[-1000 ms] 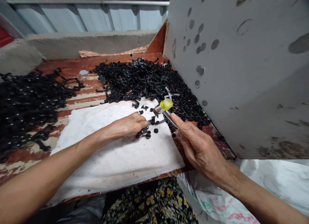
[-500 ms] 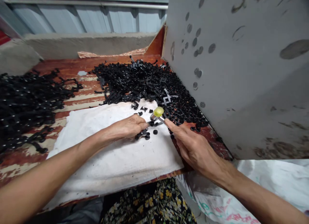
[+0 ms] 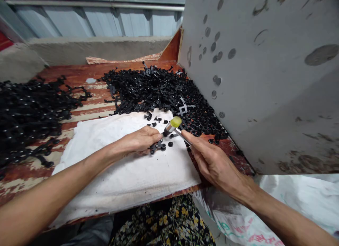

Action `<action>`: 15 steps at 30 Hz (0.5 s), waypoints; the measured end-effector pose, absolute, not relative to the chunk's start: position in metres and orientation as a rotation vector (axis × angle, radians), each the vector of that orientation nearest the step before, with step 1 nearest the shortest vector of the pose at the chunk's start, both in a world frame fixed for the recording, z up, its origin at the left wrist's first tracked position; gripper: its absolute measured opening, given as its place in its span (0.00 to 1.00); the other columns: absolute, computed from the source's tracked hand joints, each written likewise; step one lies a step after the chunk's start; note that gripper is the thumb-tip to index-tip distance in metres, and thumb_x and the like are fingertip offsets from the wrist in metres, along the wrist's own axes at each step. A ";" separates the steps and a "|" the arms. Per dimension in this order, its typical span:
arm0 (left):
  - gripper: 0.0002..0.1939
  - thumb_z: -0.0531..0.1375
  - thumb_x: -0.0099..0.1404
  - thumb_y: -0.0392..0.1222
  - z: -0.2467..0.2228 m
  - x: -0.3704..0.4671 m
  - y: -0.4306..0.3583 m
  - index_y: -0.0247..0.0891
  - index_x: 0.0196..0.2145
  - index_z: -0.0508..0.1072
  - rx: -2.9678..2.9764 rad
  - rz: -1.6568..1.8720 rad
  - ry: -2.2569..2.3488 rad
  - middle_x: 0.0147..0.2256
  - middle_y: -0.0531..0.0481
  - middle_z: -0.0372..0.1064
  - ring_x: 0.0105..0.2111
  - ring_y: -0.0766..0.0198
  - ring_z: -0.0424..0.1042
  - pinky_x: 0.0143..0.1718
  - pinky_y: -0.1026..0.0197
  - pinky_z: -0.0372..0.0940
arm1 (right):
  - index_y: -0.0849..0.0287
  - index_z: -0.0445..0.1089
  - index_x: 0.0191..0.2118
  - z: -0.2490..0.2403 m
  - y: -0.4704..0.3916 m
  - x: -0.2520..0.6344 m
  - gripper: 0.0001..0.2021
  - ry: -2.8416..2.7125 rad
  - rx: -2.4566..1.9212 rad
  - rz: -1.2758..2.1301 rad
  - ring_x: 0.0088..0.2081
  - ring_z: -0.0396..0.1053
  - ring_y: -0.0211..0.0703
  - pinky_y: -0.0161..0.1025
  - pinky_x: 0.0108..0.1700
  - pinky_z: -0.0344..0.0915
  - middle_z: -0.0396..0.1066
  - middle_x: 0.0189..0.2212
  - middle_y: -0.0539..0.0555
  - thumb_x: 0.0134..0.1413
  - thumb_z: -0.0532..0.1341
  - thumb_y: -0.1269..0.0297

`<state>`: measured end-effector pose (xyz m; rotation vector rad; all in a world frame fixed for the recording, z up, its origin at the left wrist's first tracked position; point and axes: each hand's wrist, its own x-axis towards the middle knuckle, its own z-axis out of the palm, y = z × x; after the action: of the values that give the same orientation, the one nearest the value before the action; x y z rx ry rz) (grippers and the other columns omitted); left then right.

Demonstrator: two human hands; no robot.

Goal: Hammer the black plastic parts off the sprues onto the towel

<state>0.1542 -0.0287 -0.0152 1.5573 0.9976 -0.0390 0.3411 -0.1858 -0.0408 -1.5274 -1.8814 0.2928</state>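
My right hand (image 3: 209,152) is closed round the metal handle of a small hammer (image 3: 175,122) with a translucent yellow face. The hammer's head is over a black part by my left fingertips; whether it touches is hard to tell. Pinched in my left hand (image 3: 144,138) is a black strip part with round knobs (image 3: 157,146), its rear end hidden under the fingers. Both hands are above a white cloth (image 3: 113,179). Beside them on the cloth lie a loose black knob (image 3: 170,144) and several small black pieces (image 3: 158,119).
A large heap of black parts (image 3: 148,87) spreads behind the cloth. Another black pile (image 3: 29,112) lies at the left on the worn wooden table (image 3: 87,106). A tall grey panel (image 3: 254,87) borders the right side. White printed sacks (image 3: 299,203) are below it.
The hammer's head has tilted slightly and shifted a little. The black strip part under my left hand has turned slightly. Both hands stay in nearly the same place.
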 end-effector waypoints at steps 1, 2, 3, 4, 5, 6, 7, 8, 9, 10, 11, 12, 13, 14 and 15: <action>0.16 0.61 0.64 0.45 -0.014 0.151 -0.029 0.38 0.21 0.65 1.431 -0.022 0.976 0.12 0.57 0.56 0.10 0.73 0.50 0.11 0.70 0.45 | 0.56 0.57 0.67 -0.041 -0.187 0.341 0.27 -1.788 -1.501 0.349 0.44 0.74 0.49 0.48 0.46 0.73 0.74 0.49 0.61 0.64 0.49 0.74; 0.14 0.62 0.63 0.46 -0.012 0.148 -0.030 0.38 0.23 0.66 1.306 0.002 0.949 0.13 0.56 0.58 0.10 0.72 0.53 0.10 0.70 0.47 | 0.54 0.57 0.67 -0.041 -0.188 0.340 0.26 -1.682 -1.484 0.406 0.45 0.73 0.47 0.47 0.47 0.72 0.73 0.50 0.60 0.65 0.50 0.72; 0.12 0.64 0.61 0.44 -0.010 0.145 -0.032 0.37 0.26 0.67 1.195 0.039 0.924 0.15 0.55 0.61 0.11 0.71 0.57 0.11 0.70 0.52 | 0.53 0.58 0.66 -0.042 -0.190 0.338 0.24 -1.568 -1.478 0.461 0.42 0.74 0.46 0.45 0.45 0.72 0.73 0.49 0.59 0.67 0.51 0.69; 0.11 0.65 0.60 0.42 -0.008 0.143 -0.034 0.36 0.27 0.68 1.101 0.088 0.904 0.18 0.53 0.64 0.13 0.69 0.61 0.12 0.68 0.58 | 0.53 0.59 0.66 -0.042 -0.192 0.337 0.23 -1.454 -1.483 0.523 0.39 0.73 0.44 0.43 0.41 0.73 0.74 0.45 0.57 0.67 0.52 0.67; 0.09 0.66 0.58 0.39 -0.006 0.142 -0.036 0.35 0.29 0.69 1.022 0.146 0.895 0.20 0.51 0.67 0.15 0.67 0.66 0.15 0.65 0.65 | 0.53 0.60 0.65 -0.042 -0.193 0.334 0.22 -1.348 -1.491 0.597 0.34 0.72 0.42 0.40 0.35 0.72 0.73 0.40 0.55 0.67 0.53 0.64; 0.08 0.67 0.58 0.36 -0.005 0.141 -0.039 0.35 0.30 0.69 0.957 0.204 0.896 0.22 0.50 0.69 0.18 0.65 0.70 0.19 0.61 0.69 | 0.53 0.61 0.64 -0.043 -0.194 0.332 0.22 -1.262 -1.492 0.683 0.29 0.69 0.40 0.37 0.30 0.69 0.71 0.34 0.52 0.67 0.54 0.63; 0.07 0.66 0.58 0.33 -0.004 0.141 -0.043 0.34 0.30 0.69 0.904 0.257 0.907 0.23 0.48 0.70 0.20 0.62 0.72 0.22 0.58 0.73 | 0.54 0.62 0.63 -0.043 -0.195 0.329 0.21 -1.195 -1.483 0.772 0.25 0.65 0.37 0.35 0.25 0.66 0.68 0.30 0.50 0.66 0.55 0.61; 0.06 0.65 0.58 0.31 -0.004 0.142 -0.047 0.34 0.30 0.69 0.861 0.304 0.922 0.24 0.47 0.71 0.22 0.61 0.74 0.25 0.56 0.74 | 0.55 0.63 0.61 -0.043 -0.195 0.327 0.20 -1.147 -1.463 0.860 0.21 0.61 0.35 0.33 0.22 0.62 0.65 0.26 0.47 0.66 0.56 0.61; 0.05 0.63 0.58 0.28 -0.003 0.144 -0.050 0.33 0.30 0.69 0.830 0.346 0.939 0.24 0.46 0.72 0.23 0.60 0.75 0.27 0.55 0.75 | 0.56 0.64 0.60 -0.043 -0.194 0.324 0.19 -1.116 -1.435 0.936 0.19 0.57 0.34 0.32 0.19 0.58 0.62 0.24 0.45 0.66 0.56 0.60; 0.05 0.62 0.59 0.27 -0.003 0.146 -0.054 0.33 0.29 0.70 0.809 0.379 0.956 0.25 0.46 0.72 0.24 0.61 0.75 0.27 0.56 0.75 | 0.57 0.65 0.58 -0.043 -0.193 0.321 0.18 -1.094 -1.403 0.993 0.17 0.53 0.32 0.31 0.16 0.54 0.60 0.23 0.44 0.65 0.56 0.60; 0.06 0.61 0.59 0.25 -0.002 0.148 -0.057 0.32 0.29 0.70 0.795 0.406 0.972 0.24 0.46 0.72 0.23 0.62 0.74 0.26 0.57 0.75 | 0.58 0.66 0.57 -0.043 -0.192 0.319 0.17 -1.076 -1.373 1.029 0.16 0.51 0.31 0.31 0.15 0.51 0.59 0.23 0.43 0.65 0.56 0.60; 0.06 0.60 0.58 0.24 -0.002 0.150 -0.059 0.31 0.28 0.70 0.785 0.430 0.988 0.24 0.47 0.71 0.22 0.64 0.73 0.24 0.59 0.74 | 0.59 0.66 0.55 -0.043 -0.191 0.317 0.17 -1.056 -1.348 1.046 0.16 0.50 0.30 0.30 0.14 0.50 0.60 0.23 0.43 0.65 0.56 0.60; 0.06 0.60 0.58 0.23 -0.001 0.152 -0.061 0.31 0.27 0.70 0.778 0.447 1.005 0.23 0.48 0.70 0.21 0.65 0.71 0.22 0.60 0.74 | 0.60 0.66 0.54 -0.042 -0.190 0.315 0.16 -1.034 -1.332 1.050 0.16 0.50 0.30 0.30 0.14 0.49 0.60 0.23 0.43 0.64 0.57 0.61; 0.07 0.59 0.58 0.23 -0.001 0.154 -0.063 0.30 0.27 0.70 0.774 0.457 1.024 0.23 0.49 0.69 0.20 0.67 0.69 0.20 0.62 0.72 | 0.60 0.66 0.54 -0.042 -0.189 0.314 0.15 -1.015 -1.321 1.050 0.16 0.51 0.30 0.30 0.14 0.49 0.60 0.24 0.43 0.64 0.57 0.61; 0.07 0.59 0.57 0.23 -0.001 0.155 -0.064 0.30 0.26 0.70 0.770 0.464 1.046 0.22 0.49 0.68 0.19 0.67 0.68 0.18 0.62 0.71 | 0.60 0.66 0.53 -0.042 -0.189 0.314 0.15 -0.997 -1.310 1.049 0.17 0.51 0.30 0.30 0.14 0.50 0.60 0.24 0.43 0.64 0.57 0.61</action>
<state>0.1547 -0.0636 -0.0010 0.7703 1.0459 0.4640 0.3138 -0.1892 -0.0421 -1.3103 -0.9966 1.0487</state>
